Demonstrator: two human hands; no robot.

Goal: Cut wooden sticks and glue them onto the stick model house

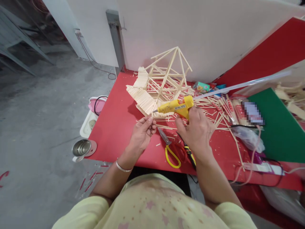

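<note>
My right hand [199, 128] is wrapped round the handle of a yellow hot glue gun [175, 106], with a long clear glue stick [240, 85] out of its back end. The gun's nozzle points left, close above the fingertips of my left hand [144, 130]. Those fingers are pinched together on what looks like a short end of a thin wooden stick, mostly hidden. Just beyond stands a model frame of pale wooden sticks [168, 74], with panels of sticks laid side by side [142, 98] on its left.
Scissors with yellow and red handles [172, 156] and pliers [190, 156] lie near the front edge of the red table [105, 127]. Loose sticks [209, 111] spread to the right. A metal mug [82, 149] stands at the left corner, a power strip [264, 168] at right.
</note>
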